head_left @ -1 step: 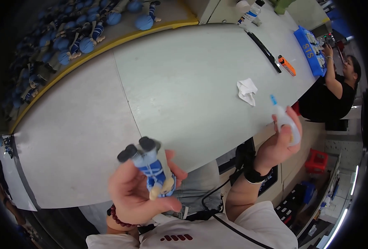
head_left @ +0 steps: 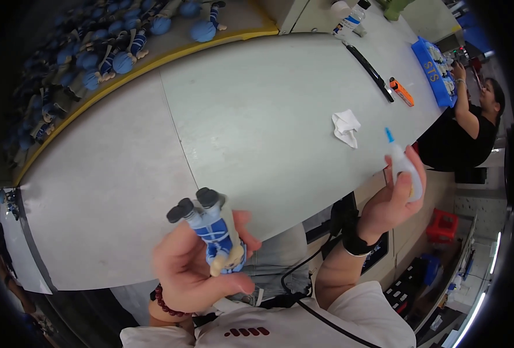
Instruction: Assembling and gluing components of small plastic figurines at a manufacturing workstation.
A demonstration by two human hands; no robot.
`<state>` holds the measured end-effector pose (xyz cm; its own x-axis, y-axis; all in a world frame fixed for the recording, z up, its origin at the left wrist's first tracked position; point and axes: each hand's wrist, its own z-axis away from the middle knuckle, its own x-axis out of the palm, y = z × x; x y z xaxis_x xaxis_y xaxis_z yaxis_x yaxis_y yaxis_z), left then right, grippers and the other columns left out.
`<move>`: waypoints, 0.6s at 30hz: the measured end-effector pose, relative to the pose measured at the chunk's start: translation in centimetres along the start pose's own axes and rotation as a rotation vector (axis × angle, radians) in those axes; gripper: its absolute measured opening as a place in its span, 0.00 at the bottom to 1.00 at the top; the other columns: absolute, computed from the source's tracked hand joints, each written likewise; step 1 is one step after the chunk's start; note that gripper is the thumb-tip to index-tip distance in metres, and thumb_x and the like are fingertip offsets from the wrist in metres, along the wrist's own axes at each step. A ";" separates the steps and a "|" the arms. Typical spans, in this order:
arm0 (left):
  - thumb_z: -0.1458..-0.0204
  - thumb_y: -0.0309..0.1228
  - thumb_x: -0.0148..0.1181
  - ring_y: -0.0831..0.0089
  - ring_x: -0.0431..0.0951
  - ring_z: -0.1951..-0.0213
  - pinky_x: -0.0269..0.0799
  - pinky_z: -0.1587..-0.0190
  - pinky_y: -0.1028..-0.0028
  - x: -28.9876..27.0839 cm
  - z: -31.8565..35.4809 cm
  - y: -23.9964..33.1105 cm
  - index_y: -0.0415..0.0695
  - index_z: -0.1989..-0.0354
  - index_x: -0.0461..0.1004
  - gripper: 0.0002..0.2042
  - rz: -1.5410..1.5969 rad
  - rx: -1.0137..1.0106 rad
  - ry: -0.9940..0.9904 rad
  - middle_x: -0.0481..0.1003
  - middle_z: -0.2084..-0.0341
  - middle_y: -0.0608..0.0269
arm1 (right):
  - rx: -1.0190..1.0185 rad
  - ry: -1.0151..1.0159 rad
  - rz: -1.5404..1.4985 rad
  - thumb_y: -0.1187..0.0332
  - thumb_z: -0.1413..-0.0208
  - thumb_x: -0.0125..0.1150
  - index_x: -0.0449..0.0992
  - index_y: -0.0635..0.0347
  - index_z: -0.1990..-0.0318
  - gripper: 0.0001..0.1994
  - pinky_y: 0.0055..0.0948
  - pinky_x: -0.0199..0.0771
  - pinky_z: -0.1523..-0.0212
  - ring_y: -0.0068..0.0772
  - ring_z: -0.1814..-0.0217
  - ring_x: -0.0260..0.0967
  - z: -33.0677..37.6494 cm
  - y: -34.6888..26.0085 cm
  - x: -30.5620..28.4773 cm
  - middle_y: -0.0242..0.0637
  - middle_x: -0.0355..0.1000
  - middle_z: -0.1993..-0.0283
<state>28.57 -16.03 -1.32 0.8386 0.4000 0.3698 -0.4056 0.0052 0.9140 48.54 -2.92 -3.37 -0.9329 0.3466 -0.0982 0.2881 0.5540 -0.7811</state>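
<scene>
A small toy figurine (head_left: pixel 215 231) in blue and light blue, with black boots, is gripped in my left hand (head_left: pixel 181 267). It hangs head down, boots pointing away from me, above the table's near edge. Fingers and thumb curl around its sides, and its head end is partly hidden near my palm. My right hand (head_left: pixel 393 200), off the table's right edge, is wrapped round a white squeeze bottle (head_left: pixel 405 171) whose thin blue tip points up and away. A crumpled white tissue (head_left: pixel 346 127) lies on the table just beyond the bottle.
A yellow-edged tray (head_left: pixel 94 84) at the far left holds many similar figurines. On the grey table (head_left: pixel 257 127) lie a black pen-like tool (head_left: pixel 368 71) and an orange cutter (head_left: pixel 402 91). Beyond are a clear bottle (head_left: pixel 353 20) and a blue bin (head_left: pixel 434 69). A co-worker (head_left: pixel 469 124) sits at right.
The squeeze bottle in my right hand has shifted slightly right, its tip tilting and rising a little. The figurine in my left hand has moved only a touch.
</scene>
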 end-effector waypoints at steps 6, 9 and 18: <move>0.67 0.53 0.63 0.81 0.64 0.80 0.68 0.77 0.77 -0.2 0.5 -0.2 0.30 0.58 0.61 0.37 0.006 -0.019 0.002 0.66 0.72 0.60 | 0.150 -0.263 0.142 0.75 0.55 0.55 0.62 0.67 0.56 0.17 0.13 0.61 0.67 0.17 0.69 0.63 -3.7 0.6 1.4 0.40 0.70 0.60; 0.64 0.55 0.59 0.82 0.60 0.82 0.63 0.81 0.79 -0.9 0.4 -0.6 0.30 0.57 0.60 0.38 -0.049 0.000 -0.042 0.65 0.72 0.62 | 0.189 -0.317 0.168 0.74 0.55 0.57 0.60 0.65 0.56 0.18 0.11 0.56 0.74 0.10 0.71 0.60 -4.6 2.1 1.7 0.35 0.72 0.61; 0.47 0.43 0.44 0.76 0.66 0.64 0.65 0.59 0.74 -2.1 0.0 -0.6 0.34 0.53 0.57 0.23 0.236 -0.009 -0.378 0.56 0.49 0.47 | -0.201 -0.256 0.483 0.74 0.59 0.60 0.66 0.62 0.59 0.17 0.18 0.57 0.66 0.23 0.64 0.59 -1.7 -0.2 3.1 0.35 0.63 0.60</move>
<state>27.03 -16.92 -2.67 0.7962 0.0284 0.6044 -0.6034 -0.0370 0.7966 45.94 -0.71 -2.47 -0.7010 0.4154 -0.5797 0.7058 0.5201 -0.4809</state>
